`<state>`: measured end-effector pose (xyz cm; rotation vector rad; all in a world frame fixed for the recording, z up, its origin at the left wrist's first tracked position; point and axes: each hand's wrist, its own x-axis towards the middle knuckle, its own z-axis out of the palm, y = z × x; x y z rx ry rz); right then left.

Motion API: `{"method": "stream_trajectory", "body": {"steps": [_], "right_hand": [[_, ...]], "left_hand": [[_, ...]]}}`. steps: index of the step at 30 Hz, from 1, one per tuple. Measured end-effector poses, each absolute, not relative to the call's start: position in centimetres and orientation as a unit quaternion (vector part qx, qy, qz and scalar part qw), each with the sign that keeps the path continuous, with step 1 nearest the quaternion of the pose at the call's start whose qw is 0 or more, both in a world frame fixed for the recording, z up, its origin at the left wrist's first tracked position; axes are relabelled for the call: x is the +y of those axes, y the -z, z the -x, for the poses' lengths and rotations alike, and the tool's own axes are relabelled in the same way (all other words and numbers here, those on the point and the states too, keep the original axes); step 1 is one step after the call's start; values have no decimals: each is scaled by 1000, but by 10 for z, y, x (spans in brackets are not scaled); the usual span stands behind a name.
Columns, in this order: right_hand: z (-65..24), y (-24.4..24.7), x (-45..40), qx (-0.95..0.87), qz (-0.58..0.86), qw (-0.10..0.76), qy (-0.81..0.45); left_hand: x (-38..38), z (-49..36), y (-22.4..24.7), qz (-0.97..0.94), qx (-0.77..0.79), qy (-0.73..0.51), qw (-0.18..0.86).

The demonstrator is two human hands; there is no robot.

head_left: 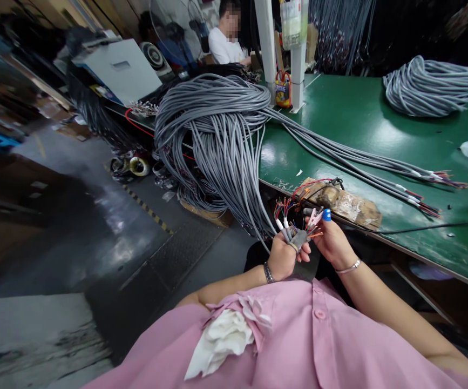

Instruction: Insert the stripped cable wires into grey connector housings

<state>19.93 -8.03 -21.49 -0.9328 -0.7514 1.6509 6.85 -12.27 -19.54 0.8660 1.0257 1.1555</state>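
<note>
My left hand [283, 256] is closed around the ends of grey cables [285, 233], with a grey wrap over some of its fingers. Thin coloured wires [285, 206] fan out from the stripped cable ends above it. Close beside it, my right hand [331, 240] is closed, a blue cover [326, 215] on its thumb. A small pink clip-like piece [313, 219] is pinched at its fingertips, near bare copper-coloured wire ends. The fingers partly hide how the piece meets the wires. Just beyond both hands, a worn wooden block [339, 204] lies at the bench edge.
A large heap of grey cables [217, 124] drapes over the green bench [339, 113] and down its side. More stripped cables [379, 173] lie along the bench, with a coiled bundle [432, 86] at back right. A white post [265, 43] stands behind; a person [223, 46] sits beyond.
</note>
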Motion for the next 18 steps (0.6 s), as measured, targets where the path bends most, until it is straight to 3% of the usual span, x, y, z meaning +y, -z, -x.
{"method": "stream_trajectory", "body": {"steps": [11, 14, 18], "right_hand": [[-197, 218, -75, -182, 332, 550, -744], [-207, 219, -79, -204, 315, 488, -788], [-226, 217, -85, -302, 333, 346, -824]], "left_hand": [[-124, -64, 206, -392, 457, -486, 633], [-127, -59, 208, -405, 453, -481, 632], [-132, -50, 214, -441, 457, -454, 625]]}}
